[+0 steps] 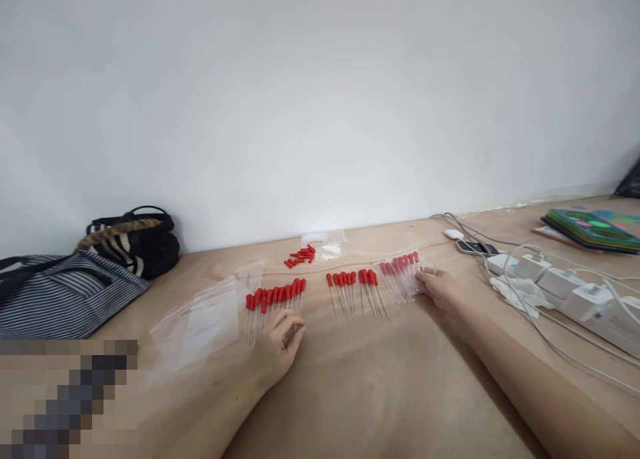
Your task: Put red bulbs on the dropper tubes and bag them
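Note:
My right hand [436,287] grips the right edge of a clear plastic bag [409,292]. Inside it lie several glass droppers with red rubber bulbs [400,262]. My left hand [280,342] rests with loosely curled fingers, a gap showing between thumb and fingers, over the lower ends of a row of droppers [275,294] at the left. Between my hands, two smaller groups of droppers [342,279] and droppers [369,277] lie with bulbs pointing away from me. Loose red rubber bulbs [300,255] sit in a pile farther back.
Flat clear bags [200,319] lie left of my left hand, and another clear packet [325,240] is near the wall. A striped bag [70,292] and black bag [145,239] stand far left. At right are a power strip with chargers [565,286], cables and coloured sheets [595,229].

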Available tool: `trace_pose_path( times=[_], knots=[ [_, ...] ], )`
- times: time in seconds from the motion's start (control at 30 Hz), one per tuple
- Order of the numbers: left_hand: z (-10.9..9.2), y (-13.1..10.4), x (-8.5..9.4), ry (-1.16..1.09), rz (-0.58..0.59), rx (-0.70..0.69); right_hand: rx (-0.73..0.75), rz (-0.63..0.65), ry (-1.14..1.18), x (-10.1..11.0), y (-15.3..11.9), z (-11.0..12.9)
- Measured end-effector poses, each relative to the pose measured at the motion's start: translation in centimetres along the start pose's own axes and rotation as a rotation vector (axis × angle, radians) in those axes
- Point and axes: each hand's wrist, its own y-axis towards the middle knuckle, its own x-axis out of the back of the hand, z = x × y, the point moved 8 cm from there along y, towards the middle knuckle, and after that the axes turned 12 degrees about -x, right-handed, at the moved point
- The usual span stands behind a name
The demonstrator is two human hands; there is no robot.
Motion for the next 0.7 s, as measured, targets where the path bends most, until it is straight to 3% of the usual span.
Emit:
trace_pose_path(
  times=[0.1, 0.2, 0.3, 0.43, 0.53, 0.63, 0.7],
  knots=[
    [-0.1, 0.0, 0.1, 0.052, -0.005, -0.029, -0.011, -0.138, -0.169, 1.5, 0.0, 0.3],
    [0.2, -0.2, 0.1, 0.113, -0.021, -0.026, 0.11, -0.295, -0.532, 2.3, -0.8, 1.8],
    [0.6, -0.4, 0.2, 0.179, -0.038, -0.007, 0.37, -0.441, -0.941, 1.0, -2.4, 3.6],
    [2.7, -0.8, 1.6, 0.338, -0.008, 0.069, 0.721, -0.448, -1.011, -2.4, -5.5, 4.6],
    [6.7, -2.2, 3.9, 0.521, 0.134, 0.271, 0.921, -0.379, -0.953, -4.7, -8.0, 4.8],
    [11.4, -5.2, 7.0, 0.646, 0.296, 0.604, 1.039, -0.275, -0.916, -6.6, -9.9, 4.6],
    [13.5, -7.3, 8.4, 0.638, 0.362, 0.799, 1.087, -0.217, -0.904, -7.4, -10.7, 4.4]
  ],
)
